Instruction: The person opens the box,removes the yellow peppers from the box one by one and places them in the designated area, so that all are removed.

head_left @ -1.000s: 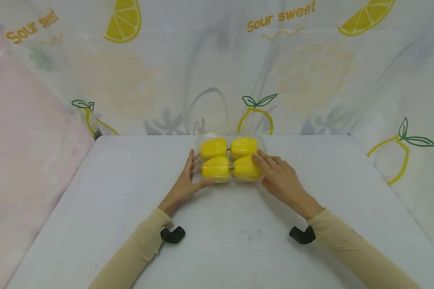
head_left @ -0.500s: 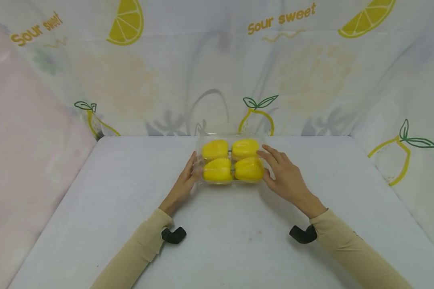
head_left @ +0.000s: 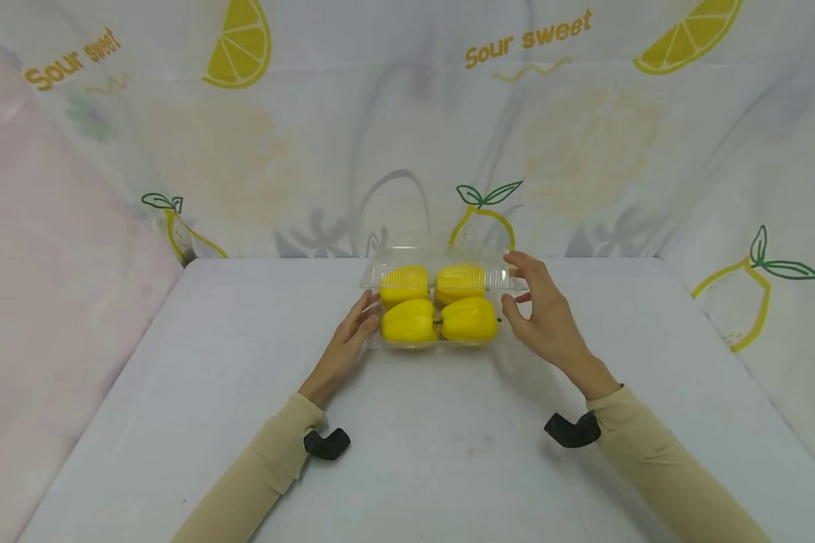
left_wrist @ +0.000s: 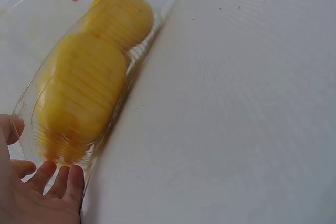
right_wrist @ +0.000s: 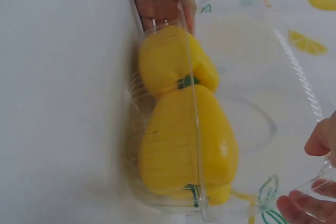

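Several yellow bell peppers (head_left: 470, 320) with green stems lie in two rows in a clear plastic box (head_left: 375, 341) at the middle back of the table. The box's clear lid (head_left: 509, 277) is raised and tilted, overlapping the back peppers in the head view. With thumb and fingers, my right hand (head_left: 543, 320) pinches the lid's right side; the right wrist view shows the plastic between the digits. My left hand (head_left: 342, 351) rests against the box's left end. Its fingers (left_wrist: 64, 182) touch the end wall low down, the thumb higher by the rim.
A white cloth (head_left: 448, 452) covers the table. Right behind the box stands a fabric backdrop (head_left: 312, 136) printed with lemons and lettering. A black piece (head_left: 326, 443) is worn at the left wrist, and another black piece (head_left: 573, 430) at the right.
The lid has come up off the front peppers and tilted back. My right hand moved from the box's top to its right side, rising with the lid. My left thumb shifted from the front to the left end.
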`<action>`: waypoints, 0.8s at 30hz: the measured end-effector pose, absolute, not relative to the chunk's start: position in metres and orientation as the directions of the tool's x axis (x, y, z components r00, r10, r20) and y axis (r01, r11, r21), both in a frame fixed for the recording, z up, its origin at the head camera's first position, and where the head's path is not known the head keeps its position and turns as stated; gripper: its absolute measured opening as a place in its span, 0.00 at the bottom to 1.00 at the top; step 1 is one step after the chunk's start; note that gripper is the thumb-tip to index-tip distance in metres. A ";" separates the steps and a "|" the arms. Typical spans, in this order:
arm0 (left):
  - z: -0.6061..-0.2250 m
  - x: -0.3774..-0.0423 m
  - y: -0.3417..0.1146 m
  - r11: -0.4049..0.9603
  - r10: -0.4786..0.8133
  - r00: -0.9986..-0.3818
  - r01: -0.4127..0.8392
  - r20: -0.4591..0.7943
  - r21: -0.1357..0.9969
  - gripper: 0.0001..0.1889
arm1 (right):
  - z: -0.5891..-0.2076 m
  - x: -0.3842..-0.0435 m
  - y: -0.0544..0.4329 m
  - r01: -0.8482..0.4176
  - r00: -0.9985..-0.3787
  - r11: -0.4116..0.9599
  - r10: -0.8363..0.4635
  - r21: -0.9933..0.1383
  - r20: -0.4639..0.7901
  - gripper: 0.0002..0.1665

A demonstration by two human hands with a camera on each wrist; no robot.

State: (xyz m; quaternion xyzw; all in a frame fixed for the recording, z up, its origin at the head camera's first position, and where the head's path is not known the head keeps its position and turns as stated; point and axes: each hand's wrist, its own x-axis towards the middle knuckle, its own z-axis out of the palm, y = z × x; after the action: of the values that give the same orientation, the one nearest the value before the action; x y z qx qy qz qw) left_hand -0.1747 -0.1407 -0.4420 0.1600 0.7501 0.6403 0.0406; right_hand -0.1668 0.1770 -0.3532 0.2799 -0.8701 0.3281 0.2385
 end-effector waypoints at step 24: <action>-0.443 -0.174 -0.141 0.164 0.274 -0.952 0.187 0.137 0.969 0.35 | -0.316 -0.177 0.167 -0.549 -0.834 0.494 -0.271 -0.674 0.481 0.34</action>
State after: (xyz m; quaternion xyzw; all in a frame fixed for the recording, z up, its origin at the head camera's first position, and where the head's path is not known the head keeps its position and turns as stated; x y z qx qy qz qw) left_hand -0.1742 -0.1408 -0.4429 0.1512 0.7621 0.6285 0.0347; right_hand -0.1772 0.1667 -0.3155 0.2414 -0.8498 0.4413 0.1574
